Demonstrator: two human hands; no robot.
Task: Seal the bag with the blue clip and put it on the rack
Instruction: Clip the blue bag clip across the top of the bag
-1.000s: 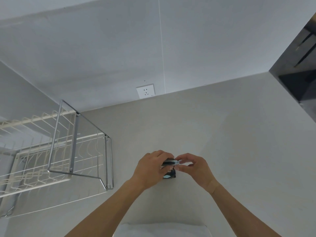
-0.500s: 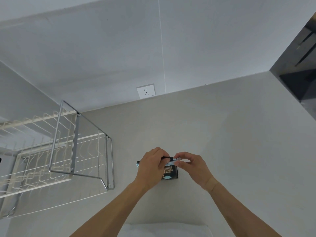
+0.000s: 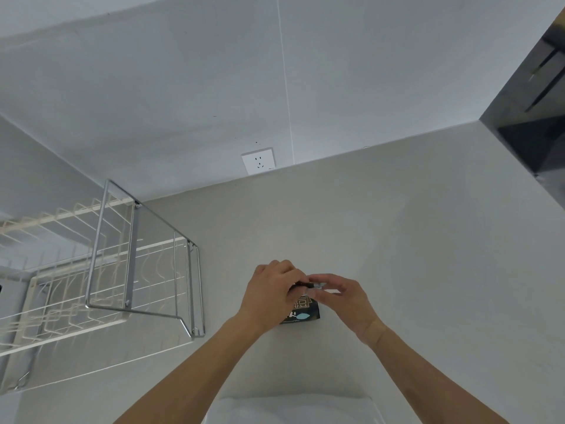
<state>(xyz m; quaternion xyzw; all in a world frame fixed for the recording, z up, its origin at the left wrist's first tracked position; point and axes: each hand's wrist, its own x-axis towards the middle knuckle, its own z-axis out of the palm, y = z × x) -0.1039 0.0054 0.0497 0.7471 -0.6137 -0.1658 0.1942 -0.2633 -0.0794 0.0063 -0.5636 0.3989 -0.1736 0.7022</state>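
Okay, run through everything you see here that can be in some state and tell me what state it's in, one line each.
bag: on the counter, top edge gripped by both hands.
blue clip: at the bag's top, mostly hidden; closed or not, cannot tell.
left hand: closed over the bag's top.
right hand: fingers pinching the clip end.
rack: on the counter to the left, nothing visible on it.
wall socket: nothing plugged in.
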